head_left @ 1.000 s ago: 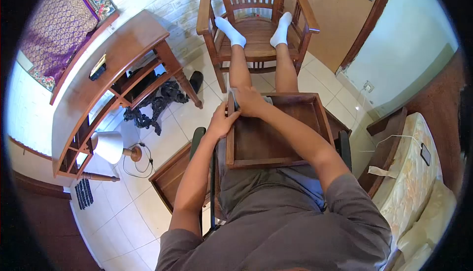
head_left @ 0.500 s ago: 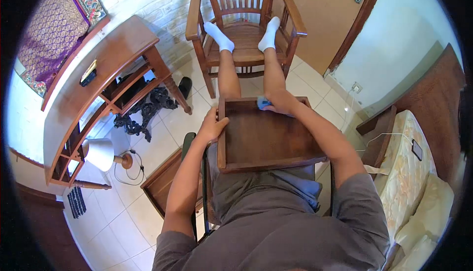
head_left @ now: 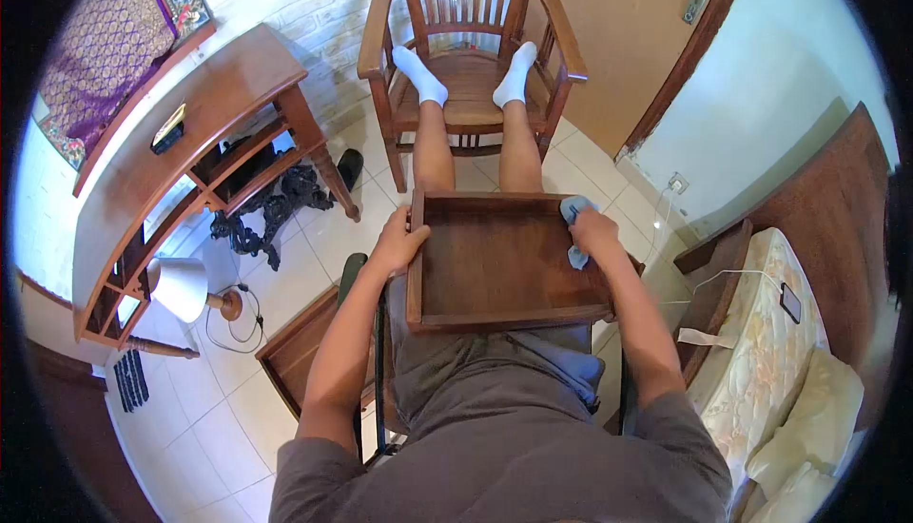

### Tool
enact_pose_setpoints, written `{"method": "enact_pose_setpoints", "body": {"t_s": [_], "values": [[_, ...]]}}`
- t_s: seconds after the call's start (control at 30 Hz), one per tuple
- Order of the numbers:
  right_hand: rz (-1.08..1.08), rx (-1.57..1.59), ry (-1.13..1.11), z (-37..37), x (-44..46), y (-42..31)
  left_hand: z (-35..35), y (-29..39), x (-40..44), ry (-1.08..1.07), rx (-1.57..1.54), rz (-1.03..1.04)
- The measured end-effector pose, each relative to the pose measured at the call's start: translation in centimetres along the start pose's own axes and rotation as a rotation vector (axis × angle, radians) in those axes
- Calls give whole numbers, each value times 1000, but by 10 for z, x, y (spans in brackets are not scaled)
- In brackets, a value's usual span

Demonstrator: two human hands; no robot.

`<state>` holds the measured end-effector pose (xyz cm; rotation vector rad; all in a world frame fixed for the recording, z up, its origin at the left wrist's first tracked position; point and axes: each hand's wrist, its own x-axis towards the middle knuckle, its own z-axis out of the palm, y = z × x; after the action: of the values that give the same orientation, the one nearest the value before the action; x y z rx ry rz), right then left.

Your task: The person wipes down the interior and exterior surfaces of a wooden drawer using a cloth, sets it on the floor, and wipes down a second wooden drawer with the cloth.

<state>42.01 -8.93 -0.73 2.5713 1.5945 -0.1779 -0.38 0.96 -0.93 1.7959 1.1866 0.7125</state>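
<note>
A dark wooden drawer (head_left: pixel 495 261) rests on my lap, its hollow side facing up. My left hand (head_left: pixel 398 241) grips its left wall, with the thumb over the rim and the fingers outside. In my right hand (head_left: pixel 593 232) is a light blue cloth (head_left: pixel 576 207), bunched at the drawer's far right corner. One end of the cloth hangs out below the fingers, against the inside of the right wall.
My socked feet rest on a wooden armchair (head_left: pixel 466 67) ahead. To the left stand a curved wooden desk (head_left: pixel 228 76) and a lamp (head_left: pixel 181 287) on the floor. Another drawer (head_left: pixel 295 352) lies beside my chair. A mattress (head_left: pixel 761 333) holding a phone (head_left: pixel 790 302) is at right.
My right hand has moved with the cloth from the middle of the drawer's far wall to its right side. My left hand still grips the left wall.
</note>
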Motion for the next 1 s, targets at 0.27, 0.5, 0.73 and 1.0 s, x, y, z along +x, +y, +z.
{"method": "enact_pose_setpoints", "body": {"t_s": [0.27, 0.5, 0.73, 1.0], "values": [[138, -37, -146, -67, -39, -21, 0, -13, 13, -35, 58, 25], [144, 134, -55, -28, 11, -26, -6, -2, 15, -2, 148, 6], [-50, -428, -71, -6, -84, 2, 3, 0, 15, 21, 128, -74], [-196, 106, -91, -72, -153, 50, 5, -13, 15, -1, 99, -37]]}}
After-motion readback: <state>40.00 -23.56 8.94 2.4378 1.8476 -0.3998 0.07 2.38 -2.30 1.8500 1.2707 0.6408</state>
